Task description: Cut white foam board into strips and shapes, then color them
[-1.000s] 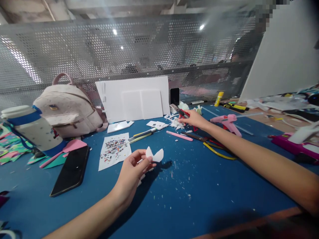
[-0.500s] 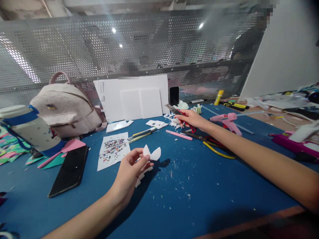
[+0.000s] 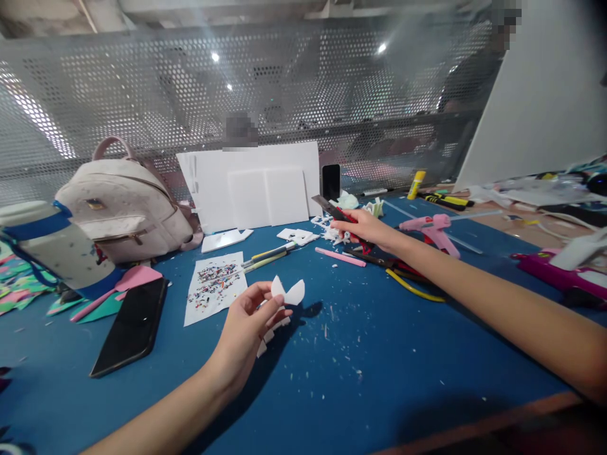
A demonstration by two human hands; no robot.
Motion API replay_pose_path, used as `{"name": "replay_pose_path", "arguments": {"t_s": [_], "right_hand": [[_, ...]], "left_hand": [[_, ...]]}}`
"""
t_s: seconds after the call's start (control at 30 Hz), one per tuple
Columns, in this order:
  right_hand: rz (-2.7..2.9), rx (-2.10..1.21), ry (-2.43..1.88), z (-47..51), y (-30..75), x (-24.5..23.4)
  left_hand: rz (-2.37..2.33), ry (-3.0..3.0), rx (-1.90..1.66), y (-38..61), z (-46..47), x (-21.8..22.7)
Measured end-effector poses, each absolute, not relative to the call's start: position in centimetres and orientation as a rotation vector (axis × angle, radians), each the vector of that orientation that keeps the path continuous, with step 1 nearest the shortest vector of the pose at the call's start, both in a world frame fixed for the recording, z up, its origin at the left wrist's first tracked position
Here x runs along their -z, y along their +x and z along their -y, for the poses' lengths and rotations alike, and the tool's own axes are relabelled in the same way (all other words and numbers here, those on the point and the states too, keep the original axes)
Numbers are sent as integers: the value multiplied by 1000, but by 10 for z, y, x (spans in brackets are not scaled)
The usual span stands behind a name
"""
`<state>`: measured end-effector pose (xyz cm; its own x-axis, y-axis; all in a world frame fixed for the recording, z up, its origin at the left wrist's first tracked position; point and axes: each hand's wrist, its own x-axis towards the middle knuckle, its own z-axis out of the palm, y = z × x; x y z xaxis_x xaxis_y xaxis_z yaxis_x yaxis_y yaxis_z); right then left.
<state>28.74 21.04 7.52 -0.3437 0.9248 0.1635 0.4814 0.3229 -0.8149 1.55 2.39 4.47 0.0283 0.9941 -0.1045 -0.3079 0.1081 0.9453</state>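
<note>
My left hand (image 3: 246, 328) is closed in a pinch on a small white foam cutout (image 3: 288, 292) with two pointed lobes, held just above the blue table (image 3: 370, 354). My right hand (image 3: 363, 225) reaches far across the table and is wrapped round a red utility knife (image 3: 337, 215), whose dark blade end points up and left. White foam scraps (image 3: 332, 230) lie under that hand. A pink stick (image 3: 340, 256) lies just in front of it.
White foam boards (image 3: 251, 186) lean on the mesh fence. A backpack (image 3: 123, 208), a bottle (image 3: 52, 246) and a black phone (image 3: 130, 325) sit at left. A sheet with coloured bits (image 3: 213, 284), pens (image 3: 268, 256), a pink glue gun (image 3: 429, 230) and yellow-handled tools (image 3: 412, 284) lie around.
My right hand has lifted the knife off the scraps and drawn it slightly left. The left hand with the cutout has barely shifted.
</note>
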Motion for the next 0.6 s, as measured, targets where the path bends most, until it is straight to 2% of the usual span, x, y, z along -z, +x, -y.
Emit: {"name": "replay_pose_path", "arguments": {"t_s": [0.6], "right_hand": [[2055, -504, -1440, -242, 313, -48]], "left_hand": [[-1022, 911, -1254, 17, -22, -45]]}}
